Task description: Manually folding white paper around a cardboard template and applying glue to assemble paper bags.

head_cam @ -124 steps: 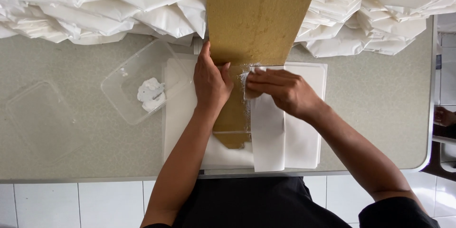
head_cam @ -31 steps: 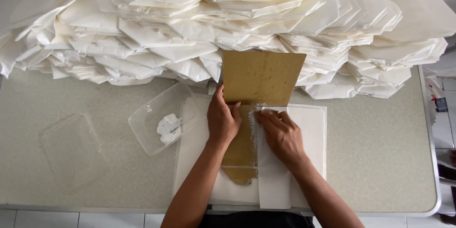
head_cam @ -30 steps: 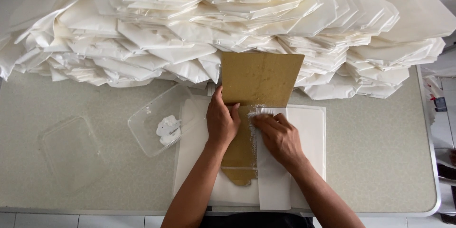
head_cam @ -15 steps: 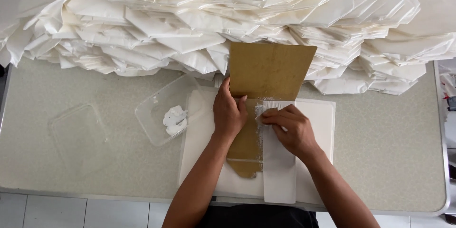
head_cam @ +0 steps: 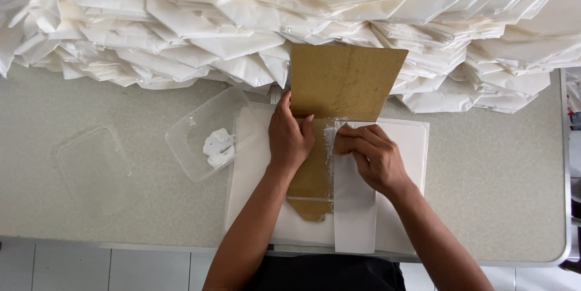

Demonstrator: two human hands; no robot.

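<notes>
A brown cardboard template point(head_cam: 345, 82) lies lengthwise on a stack of white paper sheets point(head_cam: 411, 164) at the table's front. My left hand point(head_cam: 290, 139) presses flat on the cardboard near its middle. My right hand point(head_cam: 369, 155) rests with curled fingers on a folded white paper flap point(head_cam: 354, 212) beside the cardboard's right edge, where a streak of white paste point(head_cam: 330, 145) shows. The cardboard's lower end point(head_cam: 308, 197) pokes out below my left hand.
A clear plastic tray point(head_cam: 187, 145) with a lump of white paste point(head_cam: 218, 145) sits left of the sheets. Its clear lid point(head_cam: 94, 167) lies further left. A big heap of folded white paper bags point(head_cam: 242, 18) fills the table's far side. The table edge point(head_cam: 121, 242) runs along the front.
My right hand's fingers have slid slightly along the top of the paper flap next to the cardboard. My left hand stays pressed on the cardboard. The view has shifted a little.
</notes>
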